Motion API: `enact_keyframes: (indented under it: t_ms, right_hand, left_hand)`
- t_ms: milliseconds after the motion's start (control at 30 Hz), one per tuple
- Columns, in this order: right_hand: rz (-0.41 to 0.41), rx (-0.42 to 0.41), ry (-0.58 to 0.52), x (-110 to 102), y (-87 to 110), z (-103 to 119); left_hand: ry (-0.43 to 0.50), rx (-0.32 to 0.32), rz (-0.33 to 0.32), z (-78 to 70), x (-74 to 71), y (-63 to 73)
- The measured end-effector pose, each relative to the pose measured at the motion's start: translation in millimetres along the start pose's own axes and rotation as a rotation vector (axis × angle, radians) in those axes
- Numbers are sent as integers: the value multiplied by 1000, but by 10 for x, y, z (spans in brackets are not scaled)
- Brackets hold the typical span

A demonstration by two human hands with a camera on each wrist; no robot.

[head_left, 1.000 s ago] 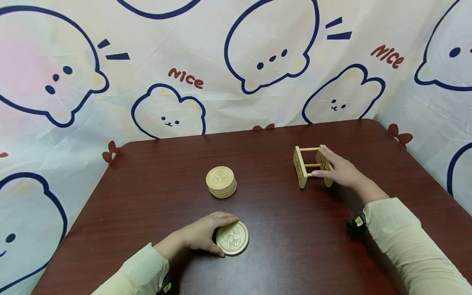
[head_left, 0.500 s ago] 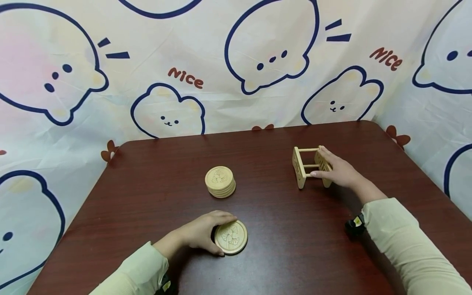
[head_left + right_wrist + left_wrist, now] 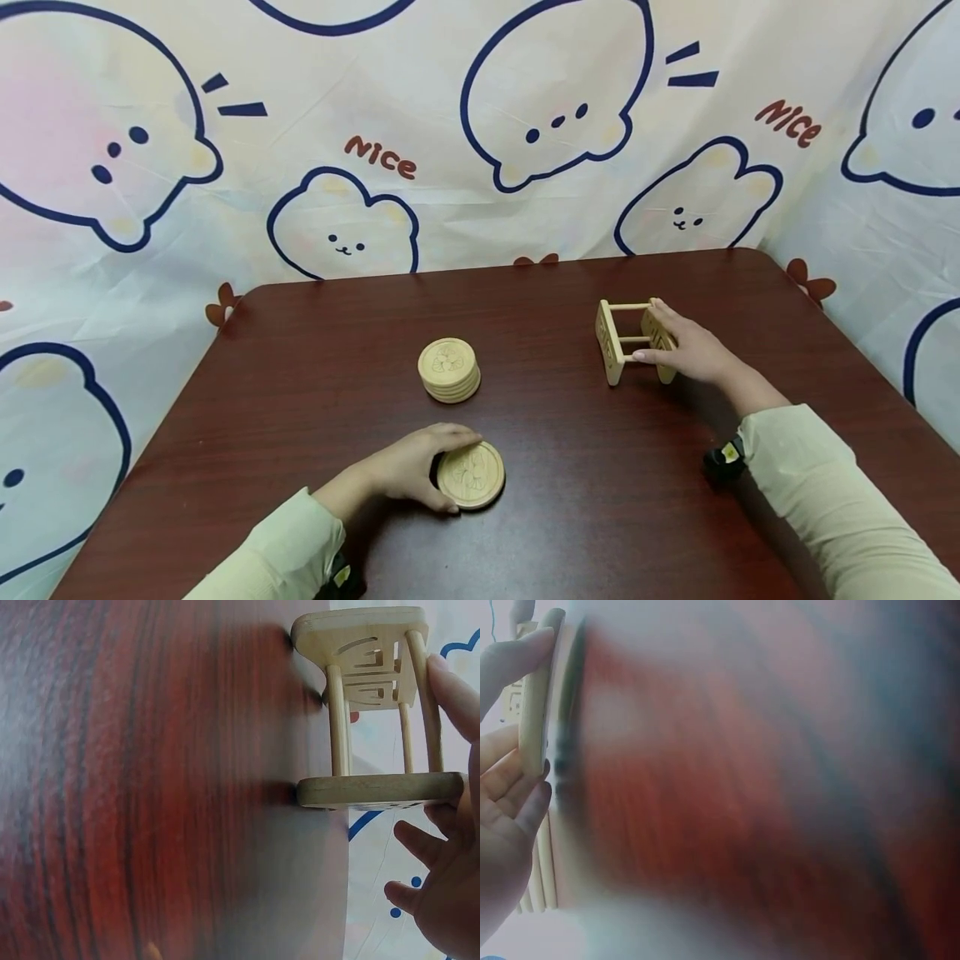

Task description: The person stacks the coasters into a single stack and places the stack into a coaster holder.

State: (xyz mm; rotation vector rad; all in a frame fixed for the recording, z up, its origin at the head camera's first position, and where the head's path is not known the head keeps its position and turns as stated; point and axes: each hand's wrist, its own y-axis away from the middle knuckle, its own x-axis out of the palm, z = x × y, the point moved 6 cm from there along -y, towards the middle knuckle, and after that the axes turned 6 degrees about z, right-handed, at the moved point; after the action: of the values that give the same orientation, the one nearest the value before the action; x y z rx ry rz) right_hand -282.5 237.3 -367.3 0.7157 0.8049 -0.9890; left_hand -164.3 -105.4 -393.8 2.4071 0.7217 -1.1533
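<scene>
My left hand [image 3: 408, 468] holds a round wooden coaster [image 3: 472, 477] by its left edge, thumb at the near side and fingers at the far side. A leaf pattern is carved on its top. In the left wrist view the coaster [image 3: 534, 712] shows edge-on, pinched between thumb and fingers, with a gap between it and the tabletop. At the right, my right hand [image 3: 693, 348] grips the right side panel of a wooden coaster holder [image 3: 609, 343]. The right wrist view shows the holder [image 3: 375, 790] standing on its feet, two cut-out panels joined by rods, nothing inside.
A stack of several matching coasters [image 3: 448, 372] stands beyond my left hand, left of the holder. Everything is on a dark red-brown wooden table [image 3: 540, 433]. Behind it hangs a pale cloth [image 3: 480, 225] with cartoon bears, close along the table's far edge.
My left hand and the coaster have shifted slightly away from me, and the coaster's face has tipped a little. The right hand and the holder stay where they were.
</scene>
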Motion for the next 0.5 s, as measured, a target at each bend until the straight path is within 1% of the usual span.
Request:
enact_keyframes:
  t_ms: [133, 267, 367, 500]
  right_hand:
    - [3, -3, 5, 6, -11, 6]
    - [3, -4, 11, 13, -13, 5]
    - [1, -8, -8, 28, -10, -5]
    - [-14, -20, -27, 36, -11, -11]
  left_hand:
    - [16, -15, -11, -6, -32, 7]
    - [5, -25, -31, -6, -99, 7]
    - [-9, -21, -57, -5, -171, 5]
    - [-20, -4, -111, -12, -290, 11]
